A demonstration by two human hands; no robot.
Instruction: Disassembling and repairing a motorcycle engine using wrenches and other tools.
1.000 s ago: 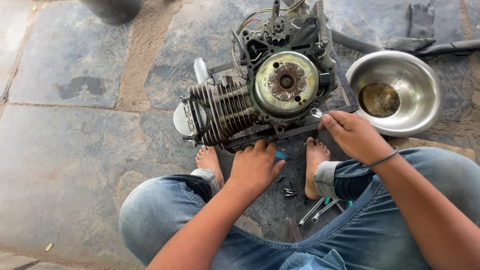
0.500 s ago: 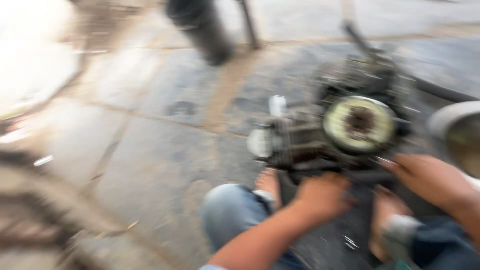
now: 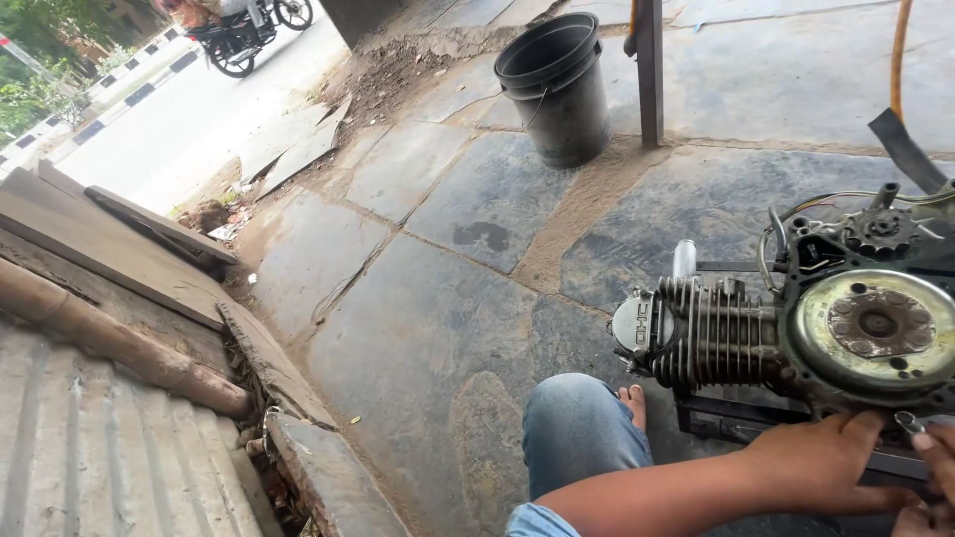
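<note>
my view had swung left since a moment before, yet my left hand [image 3: 831,459] stayed flat and open under the engine [image 3: 796,333] on the stone floor [image 3: 428,328]; my right hand [image 3: 930,477], mostly cropped, pinched a small metal part [image 3: 907,422].

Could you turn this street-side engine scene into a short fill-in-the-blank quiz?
1. The bucket standing on the stone floor is ____ in colour.
2. The left hand rests just below the ____.
3. The person's foot beside the engine is ____, without a shoe.
4. The person's trousers are made of blue ____.

Missing words: black; engine; bare; denim
</note>
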